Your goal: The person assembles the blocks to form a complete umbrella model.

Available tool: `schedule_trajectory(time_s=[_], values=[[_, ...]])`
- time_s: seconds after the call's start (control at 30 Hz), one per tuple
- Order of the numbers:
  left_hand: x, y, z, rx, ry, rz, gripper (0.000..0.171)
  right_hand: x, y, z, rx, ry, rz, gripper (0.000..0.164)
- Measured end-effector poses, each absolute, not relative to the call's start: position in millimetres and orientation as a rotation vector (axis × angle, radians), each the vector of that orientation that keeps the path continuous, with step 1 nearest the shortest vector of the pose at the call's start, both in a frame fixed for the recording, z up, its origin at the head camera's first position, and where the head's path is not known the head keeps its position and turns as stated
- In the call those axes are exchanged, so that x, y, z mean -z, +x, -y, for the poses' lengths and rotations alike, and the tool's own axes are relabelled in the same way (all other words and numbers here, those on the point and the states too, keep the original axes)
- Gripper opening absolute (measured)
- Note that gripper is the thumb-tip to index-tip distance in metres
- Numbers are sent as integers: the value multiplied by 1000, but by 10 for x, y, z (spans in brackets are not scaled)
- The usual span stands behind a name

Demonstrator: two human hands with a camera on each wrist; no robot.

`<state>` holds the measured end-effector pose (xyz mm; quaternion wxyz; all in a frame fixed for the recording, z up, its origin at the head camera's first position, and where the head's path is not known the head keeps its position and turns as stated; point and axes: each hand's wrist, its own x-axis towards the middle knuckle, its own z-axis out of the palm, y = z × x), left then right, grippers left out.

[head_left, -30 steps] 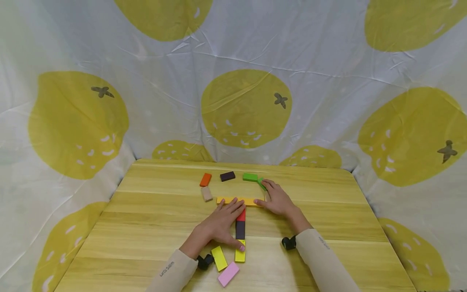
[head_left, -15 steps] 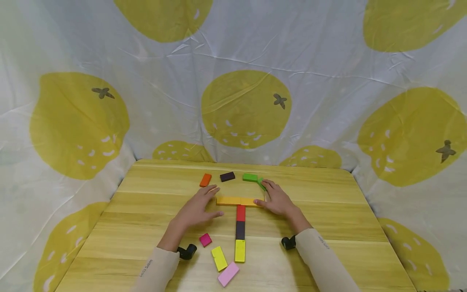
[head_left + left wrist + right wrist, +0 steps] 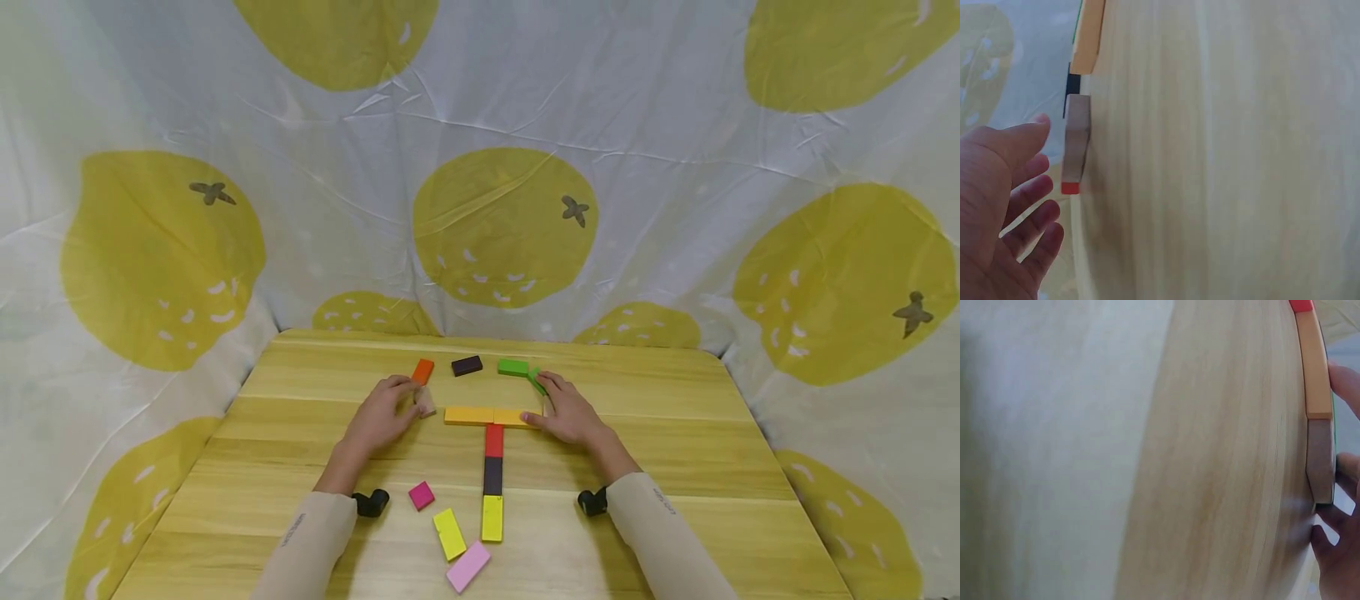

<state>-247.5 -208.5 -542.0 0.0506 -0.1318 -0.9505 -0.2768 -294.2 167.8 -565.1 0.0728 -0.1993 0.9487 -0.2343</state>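
My left hand [image 3: 381, 414] is beside a small beige wooden block [image 3: 426, 402], fingertips close to its upper end and thumb near its lower end. In the left wrist view a gap shows between the thumb and this block [image 3: 1077, 134]. My right hand [image 3: 572, 414] has its thumb on the right end of a yellow-orange block [image 3: 510, 417], its other fingertips at a tilted green block [image 3: 536, 379]. Under that palm, a second beige block [image 3: 1320, 459] adjoins the orange one, mostly hidden from the head view.
Another yellow-orange block [image 3: 468, 415] completes a crossbar above a red [image 3: 494, 440], black [image 3: 492, 476] and yellow [image 3: 492, 518] column. Orange-red [image 3: 423, 372], black [image 3: 467, 366] and green [image 3: 513, 367] blocks lie behind. Magenta [image 3: 422, 496], yellow [image 3: 449, 534] and pink [image 3: 468, 567] blocks lie in front.
My left hand has lifted off the column and crossbar and moved left to the beige block, uncovering the magenta block. My right hand has stayed in place.
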Motion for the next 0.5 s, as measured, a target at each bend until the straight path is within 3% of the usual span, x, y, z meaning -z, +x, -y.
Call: schedule_trajectory(time_s=[0.5], values=[[5575,-2542,2018,941,-339,2887,47,5651,-2935,-1688,724,-596,-2847,92]])
